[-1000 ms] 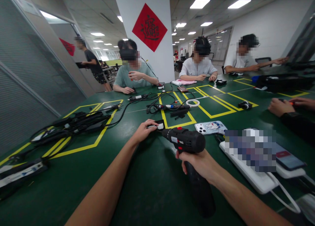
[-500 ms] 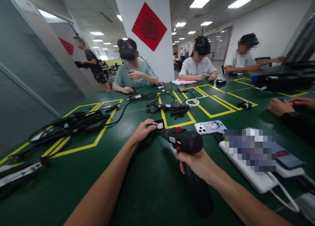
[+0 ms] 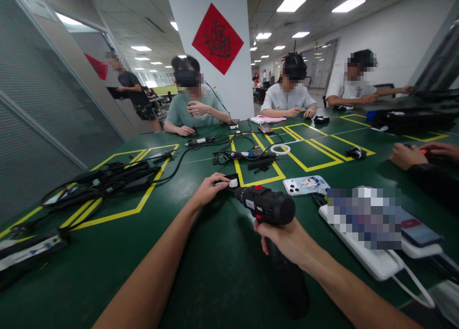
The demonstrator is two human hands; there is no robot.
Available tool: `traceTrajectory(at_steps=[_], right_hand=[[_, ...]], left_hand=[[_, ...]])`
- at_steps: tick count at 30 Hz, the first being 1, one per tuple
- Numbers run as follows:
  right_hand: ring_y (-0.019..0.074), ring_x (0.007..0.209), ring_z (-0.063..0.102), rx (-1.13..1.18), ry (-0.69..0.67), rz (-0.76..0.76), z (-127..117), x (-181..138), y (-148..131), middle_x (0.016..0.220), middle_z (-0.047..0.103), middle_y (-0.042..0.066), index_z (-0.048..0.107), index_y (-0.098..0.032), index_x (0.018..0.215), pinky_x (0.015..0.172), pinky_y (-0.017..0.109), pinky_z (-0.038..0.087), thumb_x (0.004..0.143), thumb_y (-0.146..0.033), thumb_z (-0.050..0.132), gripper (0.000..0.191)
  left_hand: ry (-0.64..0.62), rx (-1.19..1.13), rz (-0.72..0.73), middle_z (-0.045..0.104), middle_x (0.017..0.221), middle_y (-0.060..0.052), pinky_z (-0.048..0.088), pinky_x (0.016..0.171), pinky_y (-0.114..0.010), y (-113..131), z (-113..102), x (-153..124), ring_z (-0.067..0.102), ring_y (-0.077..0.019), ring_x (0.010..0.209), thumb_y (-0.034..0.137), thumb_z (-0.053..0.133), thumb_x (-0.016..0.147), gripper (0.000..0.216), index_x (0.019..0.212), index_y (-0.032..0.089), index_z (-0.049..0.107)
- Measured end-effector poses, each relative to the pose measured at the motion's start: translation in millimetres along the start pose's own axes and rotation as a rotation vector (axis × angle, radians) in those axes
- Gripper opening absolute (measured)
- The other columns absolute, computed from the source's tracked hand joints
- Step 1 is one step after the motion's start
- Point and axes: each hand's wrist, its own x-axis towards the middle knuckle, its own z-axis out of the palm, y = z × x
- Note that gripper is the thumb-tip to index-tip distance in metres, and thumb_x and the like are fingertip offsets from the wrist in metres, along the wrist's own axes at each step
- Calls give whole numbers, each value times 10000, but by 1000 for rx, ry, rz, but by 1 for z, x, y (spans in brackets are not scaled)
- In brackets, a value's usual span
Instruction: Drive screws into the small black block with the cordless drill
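My right hand (image 3: 278, 235) is wrapped round the handle of a black cordless drill (image 3: 267, 205) with red details. The drill's chuck points left and away from me, toward a small black part with a white block (image 3: 233, 182) on it. My left hand (image 3: 211, 188) pinches that small part at its left side and keeps it on the green table (image 3: 211, 271). The drill's tip is close to the part's near edge; whether they touch is hard to see. My left fingers hide some of the part.
Black cables and power strips (image 3: 118, 180) lie on the left. Beyond my hands are more cables, a pen-like tool (image 3: 254, 154) and a white ring (image 3: 280, 149). At right lie a phone (image 3: 304, 184) and white power banks (image 3: 355, 243). A co-worker's hands (image 3: 409, 154) are at far right; others sit opposite.
Almost nothing differs. The drill's rear and my right hand have shifted very slightly left and down, while my left hand stays at the small part.
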Motion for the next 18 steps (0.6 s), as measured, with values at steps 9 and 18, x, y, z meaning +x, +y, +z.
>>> traceTrajectory(at_steps=[9,18], right_hand=[[105,465,519,-19,-18,1,-1,1,4,541,544,-8,577,-141,779,500,229,425,714,-199,505,113],[107,457,522,-23,-6,-16,1,3,3,549,544,-8,570,-140,780,472,223,420,716,-216,522,110]], left_hand=[[-4,7,6,575,1044,-53,380,923,-357,0,-1,-1,521,-211,1010,399,538,779,277,927,206,669],[-10,-6,2,575,1028,-56,383,913,-351,2,-1,0,524,-205,996,392,529,785,273,928,204,667]])
